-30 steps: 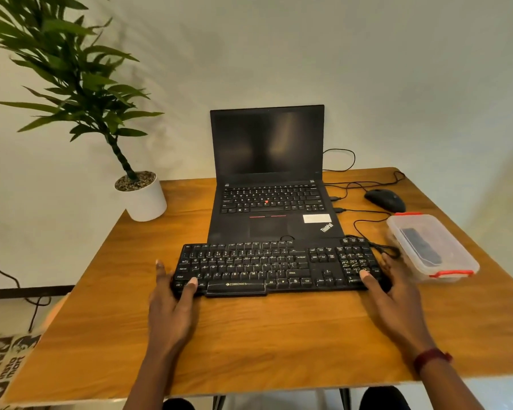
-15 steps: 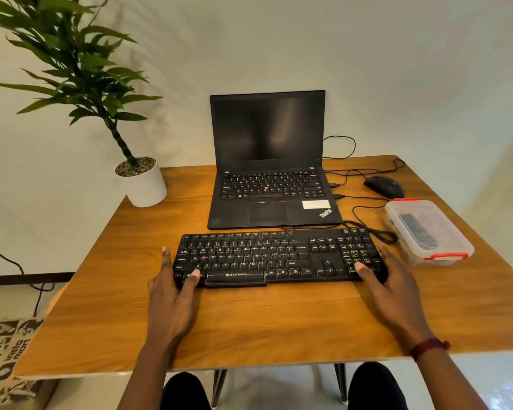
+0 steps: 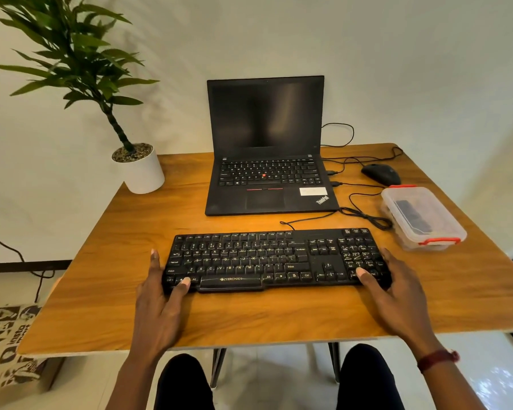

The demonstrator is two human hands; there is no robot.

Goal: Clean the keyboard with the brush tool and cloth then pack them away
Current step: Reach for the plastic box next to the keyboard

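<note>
Toward the near edge of the bench (image 3: 249, 318): black keyboard (image 3: 274, 258), flat, keys up, long side running left to right. Held at both ends. At the left end, left hand (image 3: 157, 303), thumb (image 3: 182, 288) pressed on the bottom-row keys, fingers (image 3: 154, 261) laid along the end edge, corner pinched between the two. At the right end, right hand (image 3: 397, 294), thumb on the number-pad keys, fingers wrapped round the end edge. Cannot tell whether raised off the wood or resting on it. Dark red band (image 3: 437, 358) on the right wrist.

From the keyboard's back edge, thin black cable (image 3: 365, 216), trailing to a loose tangle at the right. Behind the keyboard and apart from it, open black laptop (image 3: 267, 149), screen dark, lid upright. Right of the laptop, black mouse (image 3: 381, 174), more cables beside it. Nearer than the mouse, near the keyboard's far right corner, clear plastic box (image 3: 424, 217) with red clips, lid on, something dark inside, too unclear to name. At the far left corner of the bench, white pot (image 3: 139, 170) with a green leafy plant (image 3: 71, 54). On the floor at the left, printed bag (image 3: 9, 344). Below the bench edge, knees in dark trousers.
</note>
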